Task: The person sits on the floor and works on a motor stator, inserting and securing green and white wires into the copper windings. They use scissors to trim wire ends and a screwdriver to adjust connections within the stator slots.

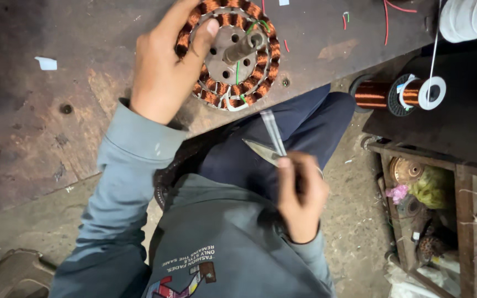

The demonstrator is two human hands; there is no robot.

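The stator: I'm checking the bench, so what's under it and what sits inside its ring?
The stator lies on a worn bench. Inside its copper coils are a holed metal hub and shaft. The left hand covers its left edge.

My left arm is reaching out ahead of me, grey sleeve down to the wrist, and my left hand (164, 69) is lying palm down with the fingers curled forward and the thumb (202, 37) poking out to the side. My right arm is tucking in close to my body, elbow bent. My right hand (300, 198) is closing into a loose fist, knuckles up, with the thumb pressing along the index finger in a pinch.
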